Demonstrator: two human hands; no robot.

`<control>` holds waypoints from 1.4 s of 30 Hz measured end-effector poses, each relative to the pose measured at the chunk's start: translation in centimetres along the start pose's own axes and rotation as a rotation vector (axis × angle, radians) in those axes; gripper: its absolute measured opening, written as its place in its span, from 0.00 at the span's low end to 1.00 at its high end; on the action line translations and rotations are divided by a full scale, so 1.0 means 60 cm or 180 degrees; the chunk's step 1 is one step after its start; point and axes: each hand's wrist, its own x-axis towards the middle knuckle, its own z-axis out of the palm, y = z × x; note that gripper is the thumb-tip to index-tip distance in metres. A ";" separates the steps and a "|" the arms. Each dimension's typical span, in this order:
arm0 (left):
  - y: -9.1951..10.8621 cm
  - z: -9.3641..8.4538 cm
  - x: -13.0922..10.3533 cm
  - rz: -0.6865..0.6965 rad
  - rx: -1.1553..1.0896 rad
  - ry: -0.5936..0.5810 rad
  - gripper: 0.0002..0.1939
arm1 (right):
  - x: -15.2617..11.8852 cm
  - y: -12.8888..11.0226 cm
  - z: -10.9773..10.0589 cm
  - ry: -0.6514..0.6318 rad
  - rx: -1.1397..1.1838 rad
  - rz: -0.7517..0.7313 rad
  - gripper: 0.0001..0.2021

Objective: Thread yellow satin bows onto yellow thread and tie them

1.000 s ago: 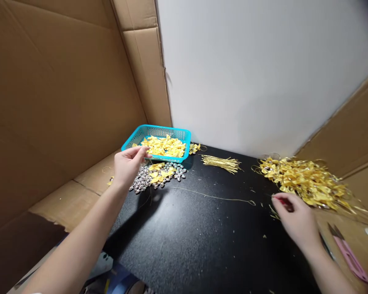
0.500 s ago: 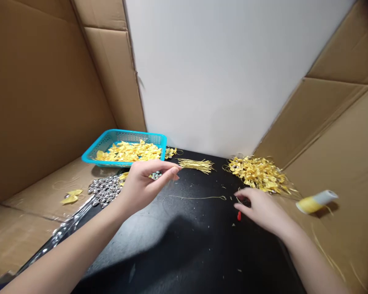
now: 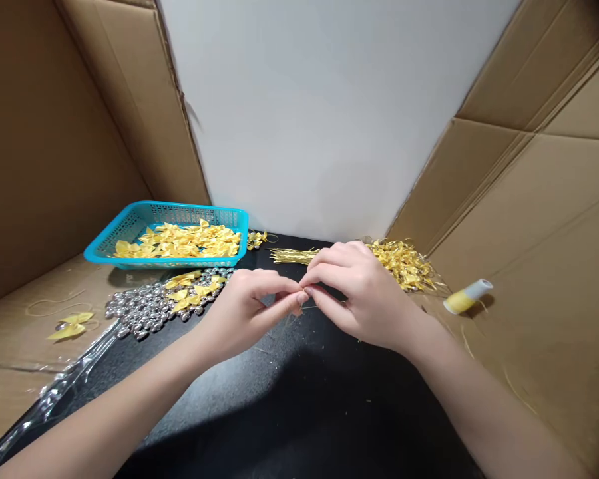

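Your left hand [image 3: 249, 309] has a narrow grip, thumb pressed to the fingers, and your right hand [image 3: 362, 293] meets it at the fingertips; if the right one holds something, it cannot be told. One thin strand [image 3: 310, 307] shows just below the fingertips, above the black surface [image 3: 349, 412]. From this meeting point, the blue basket [image 3: 180, 262] with yellow bows [image 3: 194, 241] stands at 10 o'clock, silver beads [image 3: 147, 306] lie at 9, and the spool [image 3: 468, 297] at 3.

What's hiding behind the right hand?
Gold strands show to its left, a yellow pile to its right. The right hand covers part of both; whatever else is there can't be seen.
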 end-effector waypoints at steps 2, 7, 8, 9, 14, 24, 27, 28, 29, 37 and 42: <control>0.000 0.002 -0.001 -0.0092 -0.0055 -0.0105 0.12 | -0.001 -0.003 0.000 -0.0032 -0.0193 -0.0097 0.09; -0.002 0.007 -0.001 -0.0365 -0.0228 -0.0163 0.12 | -0.007 -0.009 0.004 0.0257 -0.0080 0.0116 0.08; -0.002 0.008 -0.001 -0.0382 -0.0256 -0.0050 0.11 | -0.010 -0.010 0.008 0.0442 0.0229 0.0370 0.05; -0.002 0.008 0.000 -0.0370 -0.0267 0.0100 0.09 | -0.013 -0.011 0.014 0.0626 0.0672 0.0681 0.05; -0.007 0.000 0.012 -0.0245 -0.0326 0.0604 0.07 | -0.023 -0.006 0.056 0.0844 0.3401 0.1923 0.14; -0.023 -0.044 0.035 -0.0422 -0.1099 0.0633 0.08 | 0.037 0.002 0.068 0.0623 0.3711 0.1524 0.10; -0.024 -0.049 0.034 -0.0412 -0.1160 0.0600 0.09 | 0.052 -0.004 0.064 0.0478 0.3833 0.1299 0.12; -0.024 -0.050 0.034 -0.0432 -0.1169 0.0584 0.09 | 0.056 -0.006 0.064 0.0459 0.3830 0.1262 0.11; -0.024 -0.051 0.033 -0.0459 -0.1177 0.0562 0.09 | 0.058 -0.007 0.065 0.0467 0.3806 0.1247 0.11; -0.021 -0.055 0.034 -0.0579 -0.1020 0.0736 0.10 | 0.057 -0.001 0.075 0.0804 0.3322 0.1461 0.08; -0.021 -0.058 0.038 -0.0603 -0.0882 0.0945 0.10 | 0.053 0.011 0.072 0.0481 0.3618 0.1483 0.06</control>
